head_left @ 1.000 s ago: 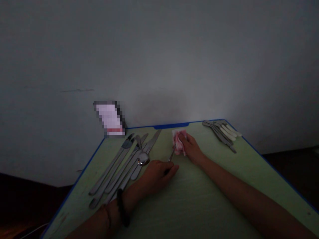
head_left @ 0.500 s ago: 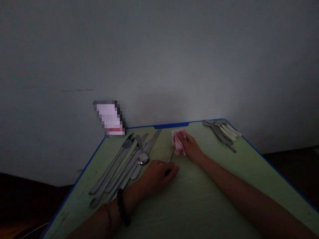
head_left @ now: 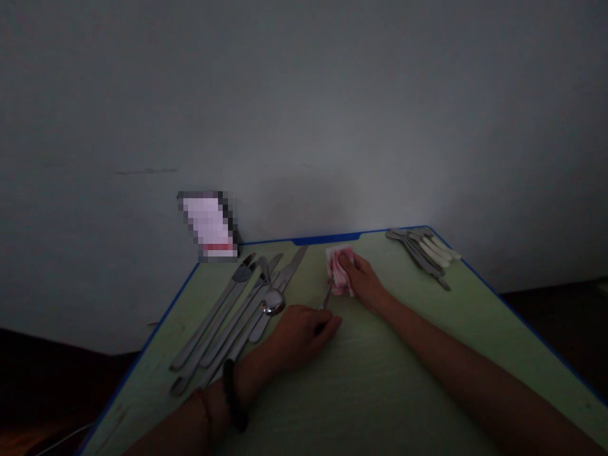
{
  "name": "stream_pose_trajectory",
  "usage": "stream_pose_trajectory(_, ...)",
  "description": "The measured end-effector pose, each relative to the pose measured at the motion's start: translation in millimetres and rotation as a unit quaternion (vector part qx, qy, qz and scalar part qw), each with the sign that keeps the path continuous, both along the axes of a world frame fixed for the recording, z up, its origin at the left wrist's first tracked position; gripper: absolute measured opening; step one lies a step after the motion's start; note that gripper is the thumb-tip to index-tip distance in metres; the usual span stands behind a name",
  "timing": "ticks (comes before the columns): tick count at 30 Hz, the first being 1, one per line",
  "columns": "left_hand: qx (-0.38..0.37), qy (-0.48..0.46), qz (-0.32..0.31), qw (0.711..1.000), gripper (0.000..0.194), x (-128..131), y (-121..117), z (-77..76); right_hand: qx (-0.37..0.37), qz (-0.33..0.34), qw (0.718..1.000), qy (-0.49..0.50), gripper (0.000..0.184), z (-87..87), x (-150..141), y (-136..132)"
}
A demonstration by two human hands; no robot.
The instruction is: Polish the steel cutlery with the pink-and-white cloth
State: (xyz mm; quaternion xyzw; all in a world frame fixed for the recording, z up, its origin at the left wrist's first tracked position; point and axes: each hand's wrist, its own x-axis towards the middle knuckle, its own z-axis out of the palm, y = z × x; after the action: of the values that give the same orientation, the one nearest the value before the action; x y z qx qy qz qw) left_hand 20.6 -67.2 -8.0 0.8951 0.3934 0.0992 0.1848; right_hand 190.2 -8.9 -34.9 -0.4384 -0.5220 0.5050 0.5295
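Note:
My left hand [head_left: 301,335] is closed around one end of a slim metal piece of cutlery [head_left: 327,296]. The far end of that piece disappears into a folded pink-and-white cloth [head_left: 341,273], so its kind cannot be made out. Gripping the cloth, my right hand [head_left: 365,284] pinches it with the thumb on top. To the left of my left hand lies a loose row of long metal knives [head_left: 223,316], with a shiny spoon [head_left: 273,300] resting across them.
A pile of metal cutlery [head_left: 418,253], some pieces with white handles, lies at the table's back right corner. A phone-like device with a blurred screen [head_left: 209,225] leans on the wall at the back left. The green table [head_left: 380,380] has a blue edge.

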Motion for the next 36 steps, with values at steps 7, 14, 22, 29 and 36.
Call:
stream_pose_trajectory(7,0.006,-0.001,-0.006,1.0,0.042,-1.0,0.4,-1.8,0.009,-0.012,1.0,-0.025,0.039,2.0,0.0,-0.4)
stream_pose_trajectory(14,0.006,0.0,-0.008,1.0,0.042,-0.6,0.8,-1.8,0.003,-0.003,1.0,-0.02,0.039,1.5,0.3,-0.2)
stream_pose_trajectory(22,0.02,0.011,-0.01,1.0,0.041,-1.3,0.7,-3.4,0.027,-0.008,0.999,-0.046,0.036,2.0,0.2,0.1)
stream_pose_trajectory(29,0.023,-0.001,-0.009,1.0,0.042,-1.4,0.3,-3.8,0.014,-0.005,0.999,-0.048,0.037,1.7,0.1,-0.3)
stream_pose_trajectory(36,0.01,0.001,-0.006,1.0,0.041,-0.6,-0.2,-0.7,0.027,-0.007,0.998,-0.047,0.037,2.7,0.6,-0.3)
